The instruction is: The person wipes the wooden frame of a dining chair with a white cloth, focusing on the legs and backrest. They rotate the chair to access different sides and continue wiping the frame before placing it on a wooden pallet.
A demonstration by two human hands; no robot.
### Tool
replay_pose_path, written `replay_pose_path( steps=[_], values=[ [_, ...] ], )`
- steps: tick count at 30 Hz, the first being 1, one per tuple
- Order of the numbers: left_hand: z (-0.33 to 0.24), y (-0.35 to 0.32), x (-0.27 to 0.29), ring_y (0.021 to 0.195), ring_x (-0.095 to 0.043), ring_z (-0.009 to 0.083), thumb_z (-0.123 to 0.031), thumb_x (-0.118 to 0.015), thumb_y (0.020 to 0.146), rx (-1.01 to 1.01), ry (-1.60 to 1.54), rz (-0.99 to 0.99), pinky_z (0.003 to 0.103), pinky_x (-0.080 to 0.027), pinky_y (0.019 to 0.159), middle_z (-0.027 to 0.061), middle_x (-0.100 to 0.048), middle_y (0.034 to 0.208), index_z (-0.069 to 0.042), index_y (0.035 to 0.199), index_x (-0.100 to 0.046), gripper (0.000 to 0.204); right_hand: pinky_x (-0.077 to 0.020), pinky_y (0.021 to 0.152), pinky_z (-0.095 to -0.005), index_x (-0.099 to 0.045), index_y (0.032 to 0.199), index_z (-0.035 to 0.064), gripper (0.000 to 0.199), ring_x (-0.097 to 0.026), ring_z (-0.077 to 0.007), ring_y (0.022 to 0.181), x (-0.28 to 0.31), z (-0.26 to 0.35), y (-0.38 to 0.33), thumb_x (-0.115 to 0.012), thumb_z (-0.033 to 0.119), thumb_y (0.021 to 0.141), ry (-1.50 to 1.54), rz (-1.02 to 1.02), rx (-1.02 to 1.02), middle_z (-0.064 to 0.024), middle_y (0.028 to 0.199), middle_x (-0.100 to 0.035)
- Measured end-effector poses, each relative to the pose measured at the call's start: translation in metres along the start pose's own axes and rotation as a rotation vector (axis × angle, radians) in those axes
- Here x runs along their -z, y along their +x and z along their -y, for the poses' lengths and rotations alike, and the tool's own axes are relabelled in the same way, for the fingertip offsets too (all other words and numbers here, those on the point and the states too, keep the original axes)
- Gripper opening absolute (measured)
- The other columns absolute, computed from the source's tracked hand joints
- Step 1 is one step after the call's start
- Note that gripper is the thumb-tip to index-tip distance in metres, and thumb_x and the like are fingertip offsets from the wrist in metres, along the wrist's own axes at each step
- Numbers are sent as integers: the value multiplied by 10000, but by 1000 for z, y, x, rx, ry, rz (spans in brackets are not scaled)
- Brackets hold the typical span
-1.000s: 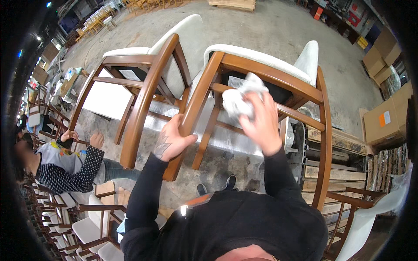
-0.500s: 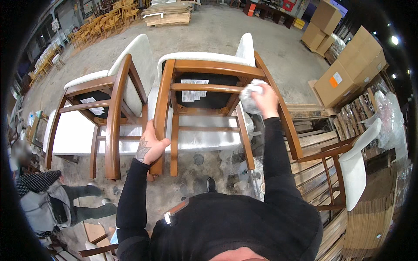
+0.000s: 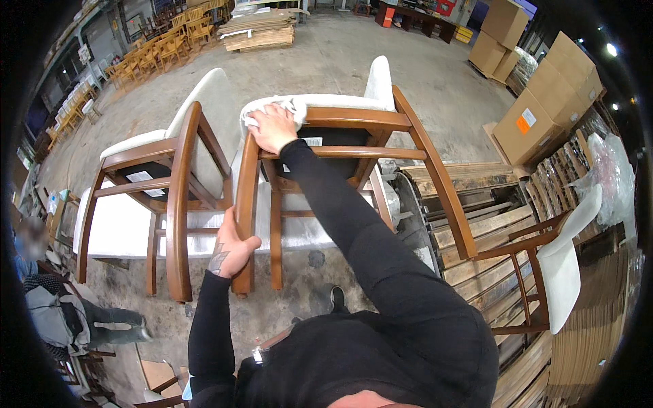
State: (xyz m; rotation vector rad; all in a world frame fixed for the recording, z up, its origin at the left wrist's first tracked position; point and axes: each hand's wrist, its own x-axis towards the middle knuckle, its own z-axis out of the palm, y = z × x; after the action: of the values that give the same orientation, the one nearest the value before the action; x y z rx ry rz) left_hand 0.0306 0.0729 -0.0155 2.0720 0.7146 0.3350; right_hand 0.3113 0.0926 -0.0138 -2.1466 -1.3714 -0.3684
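Two upturned wooden chairs are lying side by side on a white pad, and the person is now working the nearer chair (image 3: pixel 326 129). Half a second ago the right hand (image 3: pixel 272 127) was rubbing its right leg; it is now pressing the white cloth (image 3: pixel 282 107) flat, fingers closed over it, at the frame's left corner. Wiping is progressing across. Left hand (image 3: pixel 231 248) is gripping the left leg, steadying.

A white cloth (image 3: pixel 286 107) lies bunched on the overturned wooden chair's (image 3: pixel 326 170) leg.
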Motion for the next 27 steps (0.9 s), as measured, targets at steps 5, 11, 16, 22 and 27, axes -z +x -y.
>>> replay_pose_path(
  steps=[5, 11, 16, 22, 27],
  values=[
    [6, -1, -5, 1218, -573, 363, -174, -728, 675, 53, -48, -22, 389, -438, 1046, 274, -580, 1287, 82, 1427, -360, 876, -505, 895, -483, -716, 1102, 162, 336, -643, -305, 1033, 38, -62, -15, -649, 399, 873, -246, -28, 90, -103, 1052, -686],
    [8, -5, -5, 1208, -578, 362, -139, -719, 685, 23, -105, -20, 391, -447, 1038, 266, -582, 1288, 70, 1395, -399, 806, -491, 852, -484, -714, 1087, 121, 273, -621, -361, 1002, 142, -172, -131, -654, 274, 869, -387, -282, -504, -173, 1027, -664],
    [-1, -4, -2, 1211, -576, 356, -131, -711, 682, 40, -89, -6, 385, -444, 1039, 261, -584, 1282, 61, 1397, -403, 802, -474, 794, -489, -679, 1053, 102, 255, -614, -345, 898, 92, -112, -124, -669, 242, 840, -194, -345, -45, -130, 954, -636],
    [-3, 0, -3, 1142, -585, 278, -83, -693, 663, 74, -154, 40, 358, -455, 1006, 194, -593, 1235, 56, 1411, -400, 815, -453, 932, -494, -696, 1043, 171, 362, -577, -357, 1043, 18, 23, -66, -767, 85, 698, 249, -468, 184, -131, 1057, -597],
    [7, 5, -6, 1074, -596, 261, -76, -683, 657, 19, -253, 35, 348, -474, 954, 166, -606, 1183, 50, 1384, -427, 781, -447, 818, -464, -684, 1072, 110, 407, -549, -334, 1013, 64, -49, -133, -808, 241, 707, 47, -443, 38, -134, 1010, -566]
  ],
)
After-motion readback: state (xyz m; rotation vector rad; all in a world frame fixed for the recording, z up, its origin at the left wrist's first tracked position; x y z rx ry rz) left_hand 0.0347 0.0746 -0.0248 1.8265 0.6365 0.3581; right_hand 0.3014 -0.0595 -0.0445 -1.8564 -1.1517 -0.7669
